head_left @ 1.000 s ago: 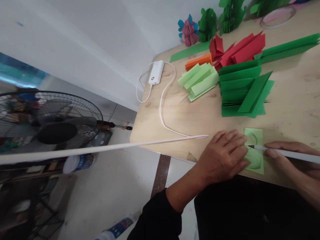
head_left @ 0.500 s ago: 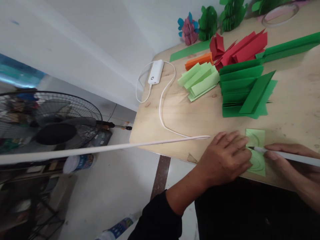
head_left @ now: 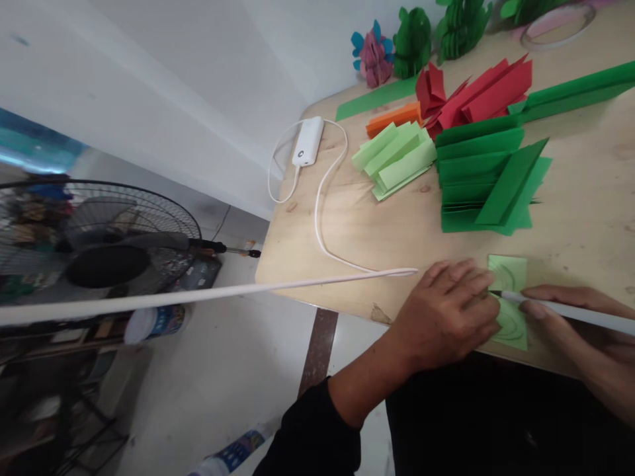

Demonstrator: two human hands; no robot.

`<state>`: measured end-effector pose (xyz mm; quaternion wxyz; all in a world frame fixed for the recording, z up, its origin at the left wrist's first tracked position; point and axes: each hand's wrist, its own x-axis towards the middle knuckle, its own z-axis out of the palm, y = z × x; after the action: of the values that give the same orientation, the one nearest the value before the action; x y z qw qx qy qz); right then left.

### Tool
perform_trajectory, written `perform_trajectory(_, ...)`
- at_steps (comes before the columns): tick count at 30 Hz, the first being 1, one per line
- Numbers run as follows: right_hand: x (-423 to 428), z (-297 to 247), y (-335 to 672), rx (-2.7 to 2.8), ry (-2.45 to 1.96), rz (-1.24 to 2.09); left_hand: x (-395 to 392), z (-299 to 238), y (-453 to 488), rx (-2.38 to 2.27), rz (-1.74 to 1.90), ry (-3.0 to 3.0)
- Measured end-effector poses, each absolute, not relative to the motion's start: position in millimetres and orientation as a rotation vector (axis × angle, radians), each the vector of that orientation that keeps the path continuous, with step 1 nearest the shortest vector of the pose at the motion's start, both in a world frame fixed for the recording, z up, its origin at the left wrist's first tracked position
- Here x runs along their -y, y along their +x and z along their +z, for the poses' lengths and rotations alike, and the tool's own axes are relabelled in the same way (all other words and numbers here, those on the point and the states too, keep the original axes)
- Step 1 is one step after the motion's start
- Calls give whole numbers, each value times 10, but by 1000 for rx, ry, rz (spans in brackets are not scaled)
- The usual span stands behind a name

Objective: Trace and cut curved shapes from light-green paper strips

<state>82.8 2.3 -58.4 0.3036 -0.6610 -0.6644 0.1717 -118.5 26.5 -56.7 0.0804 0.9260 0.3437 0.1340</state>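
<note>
A small piece of light green paper (head_left: 513,317) lies at the table's front edge, with thin curved lines drawn on it. My left hand (head_left: 449,314) rests over its left side, fingers bent and pressed together, holding the paper down. In my right hand (head_left: 580,330) is a white pencil (head_left: 570,309) with a dark tip, pinched between thumb and fingers. The tip meets the paper's left part, close to my left fingertips. Part of the paper is hidden under my left hand.
Folded papers stand farther back: light green (head_left: 397,155), dark green (head_left: 476,178), red (head_left: 489,96) and orange (head_left: 394,119). A white power bank (head_left: 308,141) has a white cable (head_left: 317,218) crossing the table's left side. Finished paper figures (head_left: 411,43) line the wall. A fan (head_left: 106,231) stands left.
The pencil tip and my right hand have shifted very slightly to the left on the paper. My left hand stays where it was.
</note>
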Motion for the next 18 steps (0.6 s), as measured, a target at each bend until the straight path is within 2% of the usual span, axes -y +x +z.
perform_trajectory(18, -47, -479, 792, 1898, -1583, 278, -261, -563, -1183, -1027, 452, 2754)
